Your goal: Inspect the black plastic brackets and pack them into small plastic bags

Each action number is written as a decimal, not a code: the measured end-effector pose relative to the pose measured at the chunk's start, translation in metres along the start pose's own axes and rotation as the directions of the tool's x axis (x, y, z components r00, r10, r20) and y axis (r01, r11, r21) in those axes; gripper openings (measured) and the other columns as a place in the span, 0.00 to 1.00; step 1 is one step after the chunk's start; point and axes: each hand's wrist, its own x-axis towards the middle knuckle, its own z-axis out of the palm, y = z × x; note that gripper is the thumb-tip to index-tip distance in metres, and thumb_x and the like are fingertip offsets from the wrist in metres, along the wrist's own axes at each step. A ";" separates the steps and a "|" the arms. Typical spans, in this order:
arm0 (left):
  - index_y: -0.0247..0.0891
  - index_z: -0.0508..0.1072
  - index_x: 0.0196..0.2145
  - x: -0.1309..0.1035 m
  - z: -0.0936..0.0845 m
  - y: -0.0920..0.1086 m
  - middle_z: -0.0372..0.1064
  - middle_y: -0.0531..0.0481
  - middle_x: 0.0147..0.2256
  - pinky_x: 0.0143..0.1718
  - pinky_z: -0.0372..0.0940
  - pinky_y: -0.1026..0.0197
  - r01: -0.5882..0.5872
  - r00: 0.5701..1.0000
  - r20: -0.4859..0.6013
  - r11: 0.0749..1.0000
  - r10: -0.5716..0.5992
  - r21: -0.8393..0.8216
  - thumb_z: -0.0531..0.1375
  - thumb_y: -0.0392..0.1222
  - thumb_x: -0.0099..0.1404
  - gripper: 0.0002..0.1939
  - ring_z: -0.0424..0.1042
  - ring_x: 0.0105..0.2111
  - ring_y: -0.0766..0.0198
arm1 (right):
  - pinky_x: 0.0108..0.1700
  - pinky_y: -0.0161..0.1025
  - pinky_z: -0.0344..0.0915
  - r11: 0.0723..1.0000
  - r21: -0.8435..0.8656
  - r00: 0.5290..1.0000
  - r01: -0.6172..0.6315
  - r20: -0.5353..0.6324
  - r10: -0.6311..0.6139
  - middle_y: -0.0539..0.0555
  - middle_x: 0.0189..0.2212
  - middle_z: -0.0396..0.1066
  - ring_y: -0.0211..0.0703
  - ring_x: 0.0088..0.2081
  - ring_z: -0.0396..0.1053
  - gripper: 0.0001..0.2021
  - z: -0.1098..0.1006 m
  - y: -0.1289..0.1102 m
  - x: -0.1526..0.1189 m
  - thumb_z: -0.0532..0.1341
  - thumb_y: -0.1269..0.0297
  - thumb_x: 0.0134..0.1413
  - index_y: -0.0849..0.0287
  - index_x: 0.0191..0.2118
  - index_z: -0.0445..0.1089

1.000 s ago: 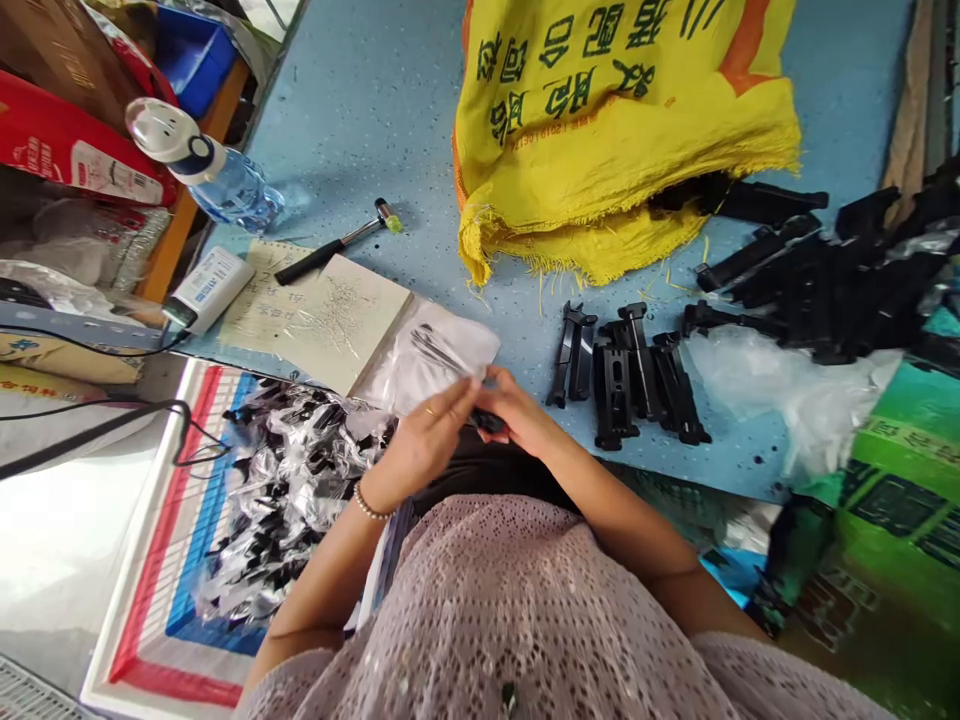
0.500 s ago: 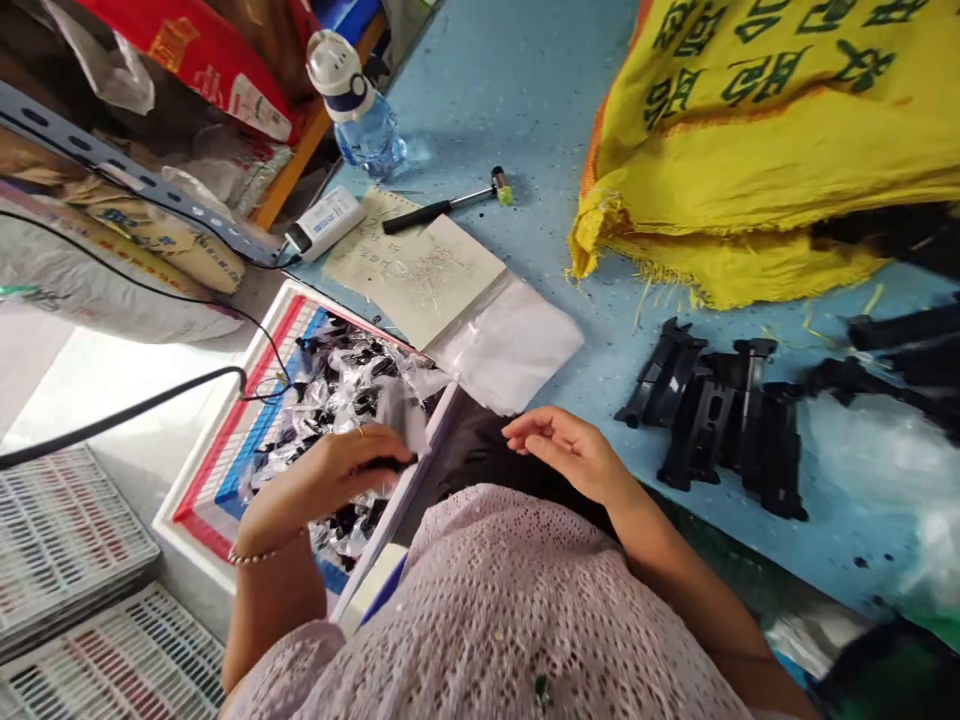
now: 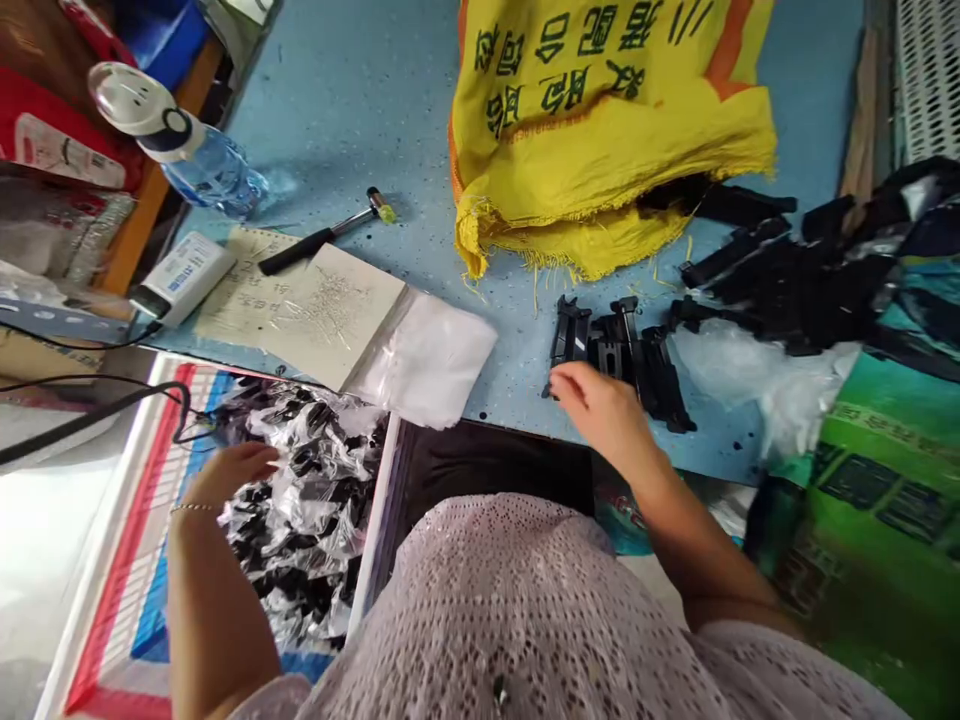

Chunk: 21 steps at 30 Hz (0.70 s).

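My left hand [image 3: 229, 472] is over a crate [image 3: 381, 500] filled with black parts in clear plastic bags [image 3: 300, 490]. Its fingers point right, loosely stretched, and nothing shows in them. At the table's front edge, my right hand [image 3: 604, 408] hovers at a small group of black plastic parts [image 3: 611, 345]. Its fingers are bent and apart, with their tips at the leftmost part; whether they touch it I cannot tell. A stack of clear plastic bags [image 3: 435, 360] lies to the left of these parts.
A small hammer [image 3: 322, 238] and a pad of paper [image 3: 337, 310] lie near a water bottle [image 3: 202, 165] and a white device [image 3: 187, 275]. Behind the parts is a yellow woven sack [image 3: 600, 200]. More black parts [image 3: 810, 270] are heaped right, above a green sack [image 3: 885, 500].
The view has swung to the right. My left hand has let go of the blurred bagged part over the crate. My right hand has moved from my lap to the black parts.
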 end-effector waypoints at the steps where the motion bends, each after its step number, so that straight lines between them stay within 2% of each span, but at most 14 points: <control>1: 0.38 0.78 0.27 -0.004 0.012 0.025 0.76 0.48 0.22 0.22 0.71 0.60 0.029 0.987 0.158 0.999 -0.022 -0.038 0.66 0.68 0.56 0.27 0.75 0.21 0.59 | 0.43 0.53 0.71 0.979 -0.191 0.996 -0.071 -0.060 0.061 0.65 0.37 0.79 0.59 0.39 0.79 0.14 -0.008 0.004 0.003 0.55 0.59 0.71 0.61 0.47 0.75; 2: 0.39 0.80 0.30 -0.008 0.028 0.053 0.77 0.48 0.24 0.25 0.72 0.59 -0.028 0.957 0.285 0.997 0.046 -0.068 0.64 0.65 0.61 0.24 0.75 0.23 0.59 | 0.40 0.52 0.70 0.930 -0.347 0.991 -0.124 -0.093 0.097 0.67 0.36 0.78 0.61 0.37 0.78 0.15 -0.012 0.006 0.008 0.55 0.59 0.71 0.64 0.47 0.74; 3: 0.40 0.80 0.33 -0.010 0.048 0.083 0.75 0.49 0.24 0.26 0.72 0.60 -0.159 0.915 0.355 0.980 0.190 -0.117 0.61 0.61 0.67 0.21 0.75 0.23 0.61 | 0.38 0.52 0.70 0.877 -0.460 0.989 -0.142 -0.103 0.106 0.70 0.37 0.77 0.63 0.37 0.78 0.15 -0.013 0.007 0.013 0.55 0.59 0.71 0.66 0.47 0.73; 4: 0.40 0.80 0.37 -0.011 0.071 0.113 0.76 0.48 0.26 0.27 0.72 0.61 -0.305 0.866 0.365 0.940 0.342 -0.154 0.59 0.56 0.71 0.18 0.75 0.25 0.62 | 0.37 0.50 0.69 0.837 -0.531 0.991 -0.129 -0.097 0.091 0.72 0.39 0.76 0.64 0.37 0.78 0.16 -0.011 0.006 0.018 0.56 0.59 0.70 0.68 0.49 0.72; 5: 0.41 0.80 0.40 -0.009 0.095 0.141 0.78 0.47 0.32 0.33 0.73 0.60 -0.457 0.831 0.287 0.879 0.476 -0.137 0.59 0.52 0.72 0.14 0.76 0.29 0.62 | 0.35 0.48 0.69 0.816 -0.571 0.995 -0.097 -0.084 0.059 0.73 0.41 0.75 0.63 0.38 0.78 0.16 -0.007 0.004 0.023 0.56 0.60 0.69 0.69 0.50 0.71; 6: 0.40 0.79 0.42 -0.004 0.119 0.164 0.78 0.44 0.39 0.39 0.75 0.58 -0.566 0.812 0.134 0.823 0.568 -0.051 0.59 0.48 0.72 0.12 0.77 0.34 0.61 | 0.35 0.47 0.69 0.807 -0.587 0.997 -0.061 -0.075 0.021 0.74 0.44 0.74 0.62 0.39 0.78 0.16 -0.002 0.003 0.028 0.57 0.61 0.68 0.69 0.53 0.70; 7: 0.38 0.78 0.43 0.004 0.141 0.183 0.77 0.40 0.45 0.43 0.75 0.55 -0.610 0.792 0.009 0.789 0.611 0.071 0.61 0.46 0.71 0.10 0.77 0.38 0.59 | 0.36 0.46 0.70 0.811 -0.584 0.998 -0.032 -0.070 -0.011 0.74 0.46 0.73 0.61 0.40 0.78 0.17 0.003 0.002 0.032 0.58 0.62 0.67 0.69 0.55 0.68; 10: 0.36 0.77 0.35 0.032 0.181 0.205 0.75 0.39 0.40 0.44 0.73 0.53 -0.587 0.770 -0.109 0.765 0.629 0.264 0.62 0.41 0.69 0.07 0.76 0.40 0.54 | 0.43 0.50 0.72 0.887 -0.462 0.999 -0.007 -0.049 -0.018 0.73 0.50 0.72 0.61 0.44 0.78 0.23 0.011 0.009 0.040 0.58 0.67 0.65 0.66 0.64 0.63; 13: 0.38 0.76 0.32 0.051 0.179 0.195 0.74 0.46 0.33 0.39 0.71 0.58 -0.569 0.815 -0.108 0.821 0.570 0.044 0.62 0.38 0.67 0.06 0.74 0.35 0.60 | 0.52 0.57 0.70 0.995 -0.096 0.998 -0.042 -0.050 0.037 0.68 0.50 0.74 0.60 0.49 0.76 0.28 0.011 0.025 0.040 0.59 0.68 0.62 0.62 0.67 0.60; 15: 0.39 0.76 0.31 0.055 0.168 0.187 0.72 0.51 0.28 0.30 0.67 0.62 -0.484 0.875 -0.102 0.854 0.473 -0.189 0.66 0.42 0.63 0.06 0.71 0.29 0.64 | 0.54 0.55 0.71 0.946 0.321 0.999 -0.035 -0.002 0.037 0.61 0.48 0.76 0.55 0.49 0.75 0.27 0.014 0.028 0.037 0.62 0.62 0.61 0.58 0.65 0.63; 17: 0.38 0.75 0.30 0.054 0.161 0.185 0.70 0.53 0.25 0.25 0.62 0.63 -0.364 0.930 -0.082 0.858 0.359 -0.362 0.69 0.46 0.59 0.10 0.68 0.24 0.67 | 0.50 0.49 0.74 0.706 0.704 0.989 -0.077 0.142 -0.034 0.57 0.45 0.77 0.50 0.47 0.75 0.24 0.023 0.020 0.034 0.64 0.54 0.59 0.55 0.59 0.69; 18: 0.38 0.76 0.30 0.052 0.160 0.186 0.70 0.53 0.25 0.24 0.62 0.64 -0.322 0.944 -0.073 0.850 0.322 -0.418 0.70 0.47 0.58 0.11 0.68 0.24 0.67 | 0.47 0.46 0.75 0.558 0.817 0.969 -0.141 0.230 -0.092 0.55 0.43 0.77 0.49 0.45 0.76 0.22 0.030 0.012 0.033 0.65 0.51 0.58 0.54 0.55 0.72; 19: 0.37 0.76 0.31 0.050 0.161 0.188 0.72 0.52 0.26 0.25 0.63 0.64 -0.304 0.949 -0.072 0.836 0.306 -0.457 0.70 0.46 0.58 0.10 0.69 0.25 0.67 | 0.44 0.44 0.75 0.432 0.873 0.936 -0.225 0.317 -0.152 0.55 0.41 0.77 0.48 0.43 0.76 0.21 0.039 0.002 0.034 0.67 0.49 0.57 0.55 0.52 0.73; 21: 0.38 0.75 0.33 0.045 0.162 0.192 0.75 0.51 0.29 0.29 0.68 0.62 -0.339 0.938 -0.101 0.807 0.333 -0.484 0.69 0.43 0.59 0.08 0.72 0.28 0.65 | 0.39 0.41 0.75 0.276 0.885 0.868 -0.374 0.439 -0.231 0.54 0.37 0.77 0.46 0.40 0.76 0.20 0.057 -0.018 0.037 0.70 0.49 0.53 0.56 0.47 0.75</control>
